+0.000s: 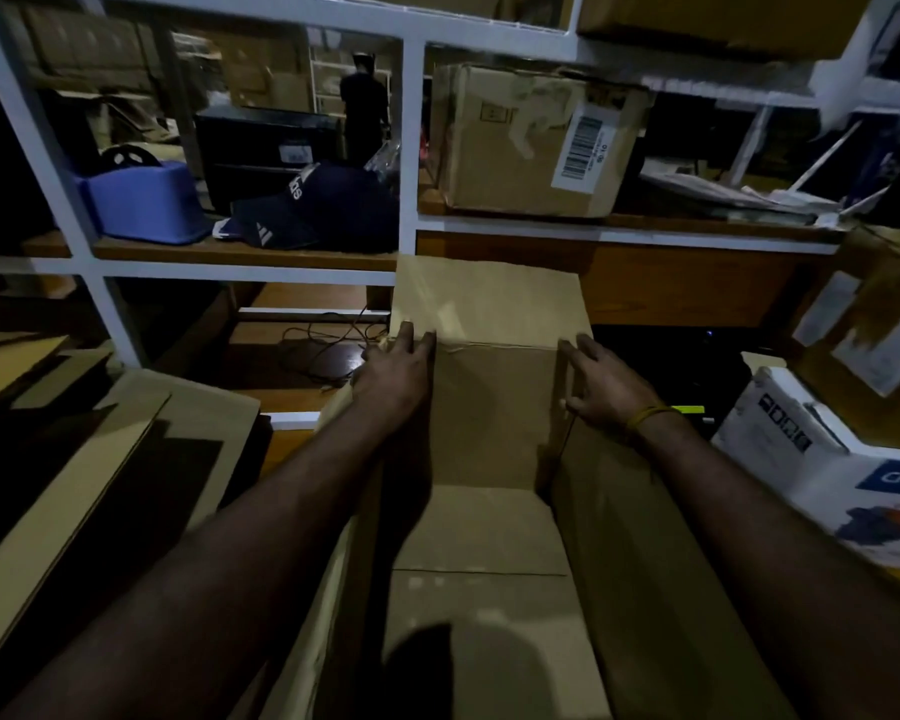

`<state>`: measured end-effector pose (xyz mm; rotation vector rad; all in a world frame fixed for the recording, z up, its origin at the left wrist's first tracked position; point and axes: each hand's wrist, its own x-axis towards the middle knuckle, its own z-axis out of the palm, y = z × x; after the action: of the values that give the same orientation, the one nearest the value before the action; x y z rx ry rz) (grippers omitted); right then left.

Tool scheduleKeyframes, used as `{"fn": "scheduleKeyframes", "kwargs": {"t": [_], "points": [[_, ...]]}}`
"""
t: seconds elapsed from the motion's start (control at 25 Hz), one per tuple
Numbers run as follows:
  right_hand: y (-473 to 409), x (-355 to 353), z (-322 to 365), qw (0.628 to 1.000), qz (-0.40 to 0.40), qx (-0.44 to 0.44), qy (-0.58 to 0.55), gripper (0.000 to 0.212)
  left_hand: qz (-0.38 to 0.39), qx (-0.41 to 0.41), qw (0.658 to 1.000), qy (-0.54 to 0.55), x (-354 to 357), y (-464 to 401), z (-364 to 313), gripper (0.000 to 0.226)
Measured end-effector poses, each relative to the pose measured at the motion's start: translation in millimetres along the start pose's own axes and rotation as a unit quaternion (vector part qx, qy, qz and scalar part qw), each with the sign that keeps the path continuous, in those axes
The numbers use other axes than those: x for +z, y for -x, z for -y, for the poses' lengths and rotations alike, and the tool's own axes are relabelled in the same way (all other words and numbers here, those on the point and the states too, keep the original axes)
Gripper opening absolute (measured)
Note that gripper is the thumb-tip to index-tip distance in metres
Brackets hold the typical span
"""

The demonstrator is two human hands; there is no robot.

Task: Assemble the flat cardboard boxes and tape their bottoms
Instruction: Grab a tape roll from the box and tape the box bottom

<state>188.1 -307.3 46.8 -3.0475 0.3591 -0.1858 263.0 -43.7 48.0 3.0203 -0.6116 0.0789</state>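
Observation:
A brown cardboard box (489, 418) stands opened up in front of me, its far flap (489, 304) raised toward the shelf. My left hand (396, 371) lies with straight fingers on the box's far left corner, at the fold of that flap. My right hand (601, 381), with a yellow band at the wrist, touches the far right corner and the upright right wall (645, 537) with fingers extended. The near flap (479, 537) lies low between my forearms. No tape is in view.
Flat cardboard sheets (100, 459) lie stacked at the left. A white printed carton (827, 459) sits at the right. The white shelf rack (409, 148) ahead holds a labelled box (531, 142), a dark cap (307, 205) and a blue tub (146, 200). Cables (328, 340) lie below.

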Motion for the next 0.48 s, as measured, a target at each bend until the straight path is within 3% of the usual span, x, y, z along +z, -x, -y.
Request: {"fn": "scheduleKeyframes", "kwargs": {"t": [0.2,0.48], "points": [[15,0,0,1.000,0.014,0.003,0.011,0.088,-0.030,0.026,0.999,-0.026,-5,22,-1,0.071],[28,-3,-1,1.000,-0.005,0.002,-0.031,0.075,0.008,0.009,0.999,0.038,-6,31,0,0.086]]}}
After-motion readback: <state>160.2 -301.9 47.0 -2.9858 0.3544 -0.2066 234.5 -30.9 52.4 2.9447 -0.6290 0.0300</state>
